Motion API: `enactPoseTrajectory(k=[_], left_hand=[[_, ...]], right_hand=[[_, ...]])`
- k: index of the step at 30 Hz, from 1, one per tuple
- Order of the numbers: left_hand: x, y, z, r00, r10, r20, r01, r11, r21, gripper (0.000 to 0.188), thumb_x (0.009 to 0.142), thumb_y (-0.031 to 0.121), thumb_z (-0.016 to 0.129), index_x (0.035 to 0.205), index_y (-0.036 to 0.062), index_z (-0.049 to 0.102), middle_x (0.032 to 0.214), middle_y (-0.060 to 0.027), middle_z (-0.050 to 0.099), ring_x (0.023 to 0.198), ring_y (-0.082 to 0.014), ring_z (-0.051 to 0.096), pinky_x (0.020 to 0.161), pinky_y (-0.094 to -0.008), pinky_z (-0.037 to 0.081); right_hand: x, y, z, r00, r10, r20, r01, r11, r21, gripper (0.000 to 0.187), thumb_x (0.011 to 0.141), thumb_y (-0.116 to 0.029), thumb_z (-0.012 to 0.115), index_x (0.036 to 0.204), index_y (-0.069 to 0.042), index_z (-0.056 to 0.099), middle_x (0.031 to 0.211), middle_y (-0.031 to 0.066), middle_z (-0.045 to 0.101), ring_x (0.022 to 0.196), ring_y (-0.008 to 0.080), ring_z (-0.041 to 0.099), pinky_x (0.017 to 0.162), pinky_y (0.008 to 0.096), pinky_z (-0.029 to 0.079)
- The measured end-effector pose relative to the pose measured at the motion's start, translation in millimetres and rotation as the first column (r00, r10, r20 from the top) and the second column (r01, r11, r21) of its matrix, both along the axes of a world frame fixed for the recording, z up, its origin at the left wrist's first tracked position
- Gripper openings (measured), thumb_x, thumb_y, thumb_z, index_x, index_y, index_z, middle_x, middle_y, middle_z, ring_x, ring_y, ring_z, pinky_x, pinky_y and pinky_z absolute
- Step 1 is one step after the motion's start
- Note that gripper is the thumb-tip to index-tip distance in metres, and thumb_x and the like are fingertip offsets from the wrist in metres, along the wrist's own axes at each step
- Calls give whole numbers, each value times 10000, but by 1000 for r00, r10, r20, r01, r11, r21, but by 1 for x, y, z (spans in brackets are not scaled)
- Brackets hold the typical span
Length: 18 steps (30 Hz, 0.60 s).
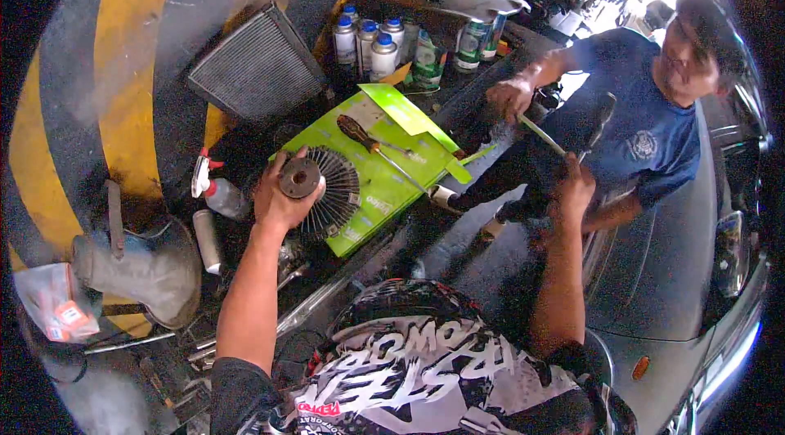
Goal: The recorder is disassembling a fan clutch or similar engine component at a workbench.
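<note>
My left hand (276, 199) is closed around a thick, dark round metal disc (300, 178) with a hole in its middle. Just behind the disc lies a black finned blower wheel (339, 192), on a bright green cardboard box (376, 206). A screwdriver (360, 134) with an orange and black handle rests on that box. Out to the right, my right hand (571, 186) grips what looks like a hammer (543, 135) with a pale handle, close to its dark head. A co-worker's hand (513, 98) is on the handle's other end.
The co-worker in a blue shirt (654, 136) is beside a grey car (654, 271). Blue-capped cans (383, 57) and a finned radiator core (260, 63) stand behind the box. A spray bottle (225, 196) and a grey duct-like part (143, 267) are at left.
</note>
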<state>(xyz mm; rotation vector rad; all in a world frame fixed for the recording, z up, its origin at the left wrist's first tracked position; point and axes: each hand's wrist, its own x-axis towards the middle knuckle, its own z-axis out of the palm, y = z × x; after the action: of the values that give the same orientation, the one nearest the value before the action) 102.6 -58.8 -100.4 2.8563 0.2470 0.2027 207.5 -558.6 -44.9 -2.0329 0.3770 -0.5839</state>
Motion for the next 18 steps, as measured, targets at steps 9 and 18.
enactPoseTrajectory(k=[9, 18], left_hand=[[-2, 0, 5, 997, 44, 57, -41, 998, -49, 754, 810, 589, 686, 1476, 298, 484, 1493, -204, 472, 1312, -402, 515, 1065, -471, 456], [4, -4, 22, 999, 31, 38, -24, 987, -158, 761, 814, 608, 673, 1484, 316, 461, 1515, -190, 446, 1346, -393, 479, 1099, -468, 429]], right_hand=[[-42, 76, -20, 960, 222, 172, -278, 840, 466, 321, 1013, -329, 528, 1090, -27, 605, 830, 59, 646, 668, 204, 594, 610, 337, 468], [-83, 199, 7, 496, 866, 72, -868, 497, 5, 123, 985, -7, 553, 992, 44, 664, 980, 117, 720, 928, 193, 668, 849, 333, 523]])
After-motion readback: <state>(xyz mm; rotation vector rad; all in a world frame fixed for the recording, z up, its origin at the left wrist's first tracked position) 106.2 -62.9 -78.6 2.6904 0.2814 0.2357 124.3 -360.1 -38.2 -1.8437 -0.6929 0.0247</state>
